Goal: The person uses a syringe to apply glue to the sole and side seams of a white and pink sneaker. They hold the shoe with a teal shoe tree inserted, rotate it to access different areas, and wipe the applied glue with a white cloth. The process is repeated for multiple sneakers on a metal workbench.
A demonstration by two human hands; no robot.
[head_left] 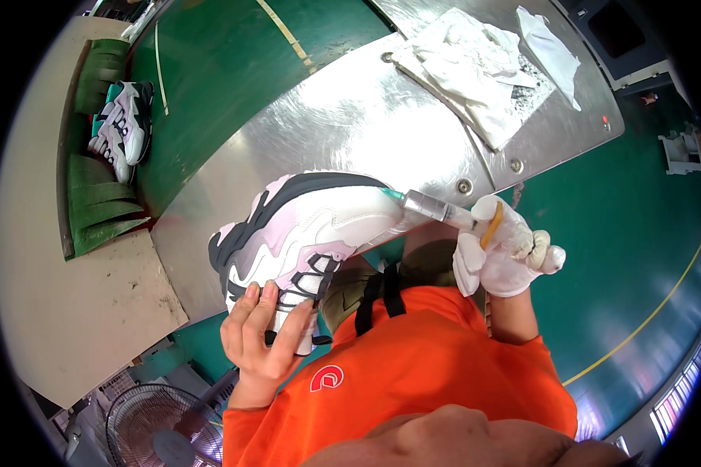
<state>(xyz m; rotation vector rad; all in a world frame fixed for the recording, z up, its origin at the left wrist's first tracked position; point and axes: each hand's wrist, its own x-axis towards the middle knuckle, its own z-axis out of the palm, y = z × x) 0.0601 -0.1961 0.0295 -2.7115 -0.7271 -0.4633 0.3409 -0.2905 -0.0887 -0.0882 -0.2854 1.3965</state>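
My bare left hand (261,338) pinched the light, squashy sneaker (308,229) at its laces; at three o'clock, my gloved right hand (506,249) clasped a slippery syringe (436,208).

Bright, even indoor light from overhead. The brushed metal worktable (350,117) throws broad white glare across its middle. Shadows are soft and short. Strong fisheye distortion — straight edges bow outward, and a black ring frames the round view. The centre is sharp; the rim smears slightly.
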